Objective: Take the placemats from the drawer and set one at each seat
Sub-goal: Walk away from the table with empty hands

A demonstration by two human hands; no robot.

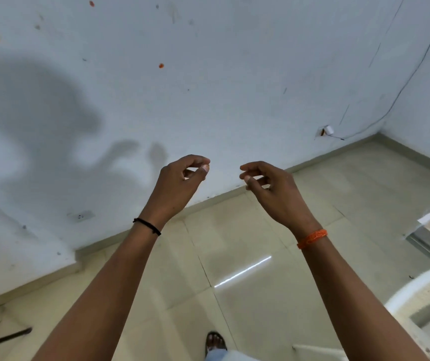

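My left hand [180, 182] and my right hand [271, 190] are raised side by side in front of a pale wall, a short gap between them. Both have loosely curled fingers with thumb near fingertips and hold nothing. A black band circles my left wrist and an orange thread band my right wrist. No placemat, drawer or table seat shows in the head view.
A pale blue wall [208, 74] with a socket [81, 216] fills the upper view and meets a beige tiled floor [234, 256]. A white plastic chair [422, 290] stands at the right edge. A thin cable [401, 92] runs down the wall corner. My sandalled foot [215, 341] shows below.
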